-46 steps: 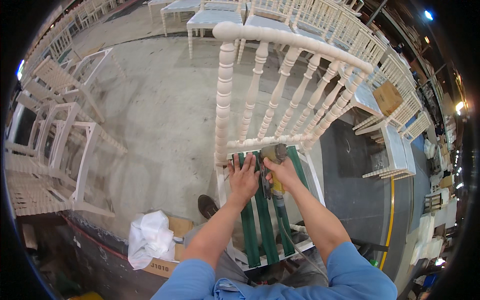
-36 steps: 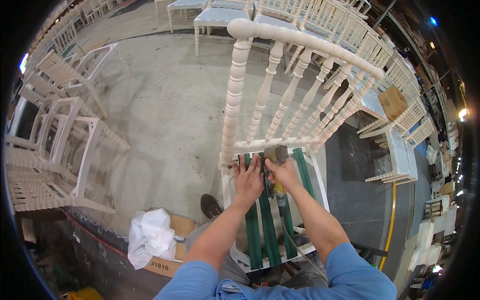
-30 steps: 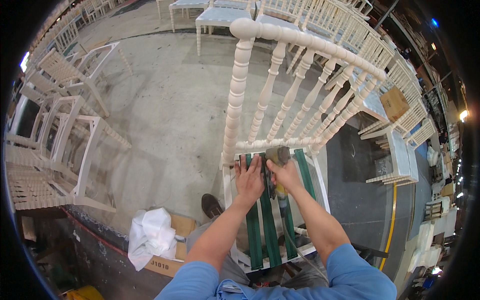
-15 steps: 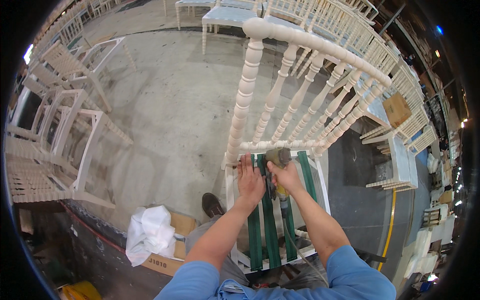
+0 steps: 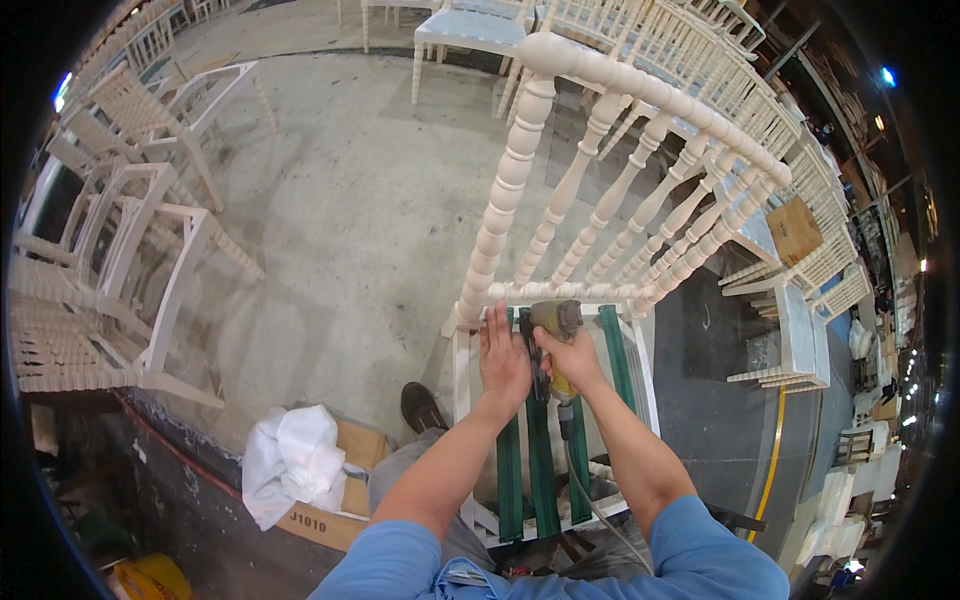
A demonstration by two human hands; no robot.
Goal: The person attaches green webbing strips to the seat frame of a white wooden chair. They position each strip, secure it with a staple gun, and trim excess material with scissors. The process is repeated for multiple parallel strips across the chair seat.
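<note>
In front of me stands a white wooden chair (image 5: 496, 222) with a tall back of turned spindles. Several green webbing straps (image 5: 541, 470) run front to back across its open seat frame (image 5: 646, 385). My right hand (image 5: 573, 362) is wrapped round the handle of a yellow and grey staple gun (image 5: 556, 317), whose head is over the straps near the chair back. An air hose (image 5: 580, 478) trails from the handle toward my lap. Beside the tool, my left hand (image 5: 506, 365) lies flat with fingers stretched out, over the strap ends at the rear rail. The tool's tip is hidden.
White chair frames (image 5: 180, 300) are stacked at the left. More white chairs (image 5: 470, 27) stand in rows at the back and right, one bearing a cardboard box (image 5: 793, 230). By my shoe (image 5: 422, 408) a white plastic bag (image 5: 295, 460) rests on an open carton (image 5: 318, 525).
The view has tilted slightly, and the chair back's top now appears farther right. Both hands and the staple gun keep nearly the same place on the seat.
</note>
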